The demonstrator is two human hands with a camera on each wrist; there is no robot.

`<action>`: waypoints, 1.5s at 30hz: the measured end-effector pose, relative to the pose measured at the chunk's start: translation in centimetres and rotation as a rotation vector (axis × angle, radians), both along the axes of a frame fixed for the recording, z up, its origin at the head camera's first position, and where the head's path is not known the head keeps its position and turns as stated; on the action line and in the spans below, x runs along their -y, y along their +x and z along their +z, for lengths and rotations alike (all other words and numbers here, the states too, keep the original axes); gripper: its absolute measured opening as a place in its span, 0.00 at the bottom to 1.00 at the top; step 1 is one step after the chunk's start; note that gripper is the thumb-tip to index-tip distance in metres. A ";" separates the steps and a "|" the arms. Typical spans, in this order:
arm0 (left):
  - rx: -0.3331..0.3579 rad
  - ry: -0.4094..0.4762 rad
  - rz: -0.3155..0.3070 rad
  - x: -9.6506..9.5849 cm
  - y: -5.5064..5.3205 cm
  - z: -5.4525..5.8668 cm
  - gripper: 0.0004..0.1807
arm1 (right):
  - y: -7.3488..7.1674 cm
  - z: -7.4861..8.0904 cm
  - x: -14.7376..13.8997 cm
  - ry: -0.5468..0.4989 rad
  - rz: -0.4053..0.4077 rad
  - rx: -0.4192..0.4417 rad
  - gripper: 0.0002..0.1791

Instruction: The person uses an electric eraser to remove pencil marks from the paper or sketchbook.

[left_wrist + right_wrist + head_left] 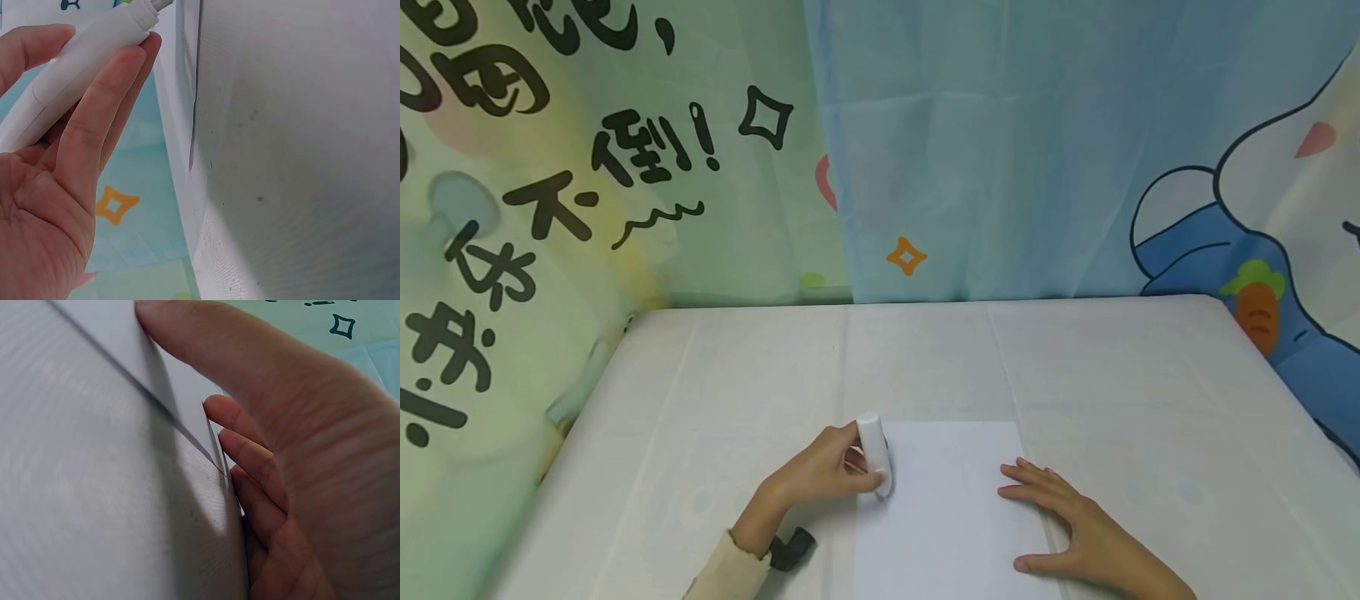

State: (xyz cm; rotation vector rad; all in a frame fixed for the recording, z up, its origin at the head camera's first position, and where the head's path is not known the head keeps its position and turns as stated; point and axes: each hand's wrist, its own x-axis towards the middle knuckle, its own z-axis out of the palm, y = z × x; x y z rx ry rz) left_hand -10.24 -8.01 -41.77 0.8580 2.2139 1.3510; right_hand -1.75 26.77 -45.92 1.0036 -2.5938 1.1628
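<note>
My left hand holds a thick white pen-like tube between thumb and fingers, over the left edge of a white paper sheet. In the left wrist view the tube slants up to the right; a stepped collar and narrow grey tip show at its upper end, partly cut off by the frame. Whether the tip meets the paper cannot be seen. My right hand rests at the sheet's right edge, fingers spread and holding nothing. In the right wrist view its thumb and fingertips lie on or close to the paper.
A white cloth covers the table under the paper. Behind it hangs a blue curtain, with a green printed one at the left. A black strap piece sits at my left wrist, by the cream sleeve.
</note>
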 end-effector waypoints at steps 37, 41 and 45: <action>0.034 -0.018 -0.048 -0.3 0.2 -0.1 0.17 | 0.0 0.1 0.0 -0.001 0.006 -0.017 0.39; 0.029 -0.018 -0.054 -0.3 0.2 -0.1 0.17 | 0.0 0.1 0.0 0.005 0.002 -0.011 0.39; 0.031 -0.015 -0.061 -0.3 0.2 -0.2 0.16 | 0.0 0.1 0.0 0.003 0.002 -0.007 0.39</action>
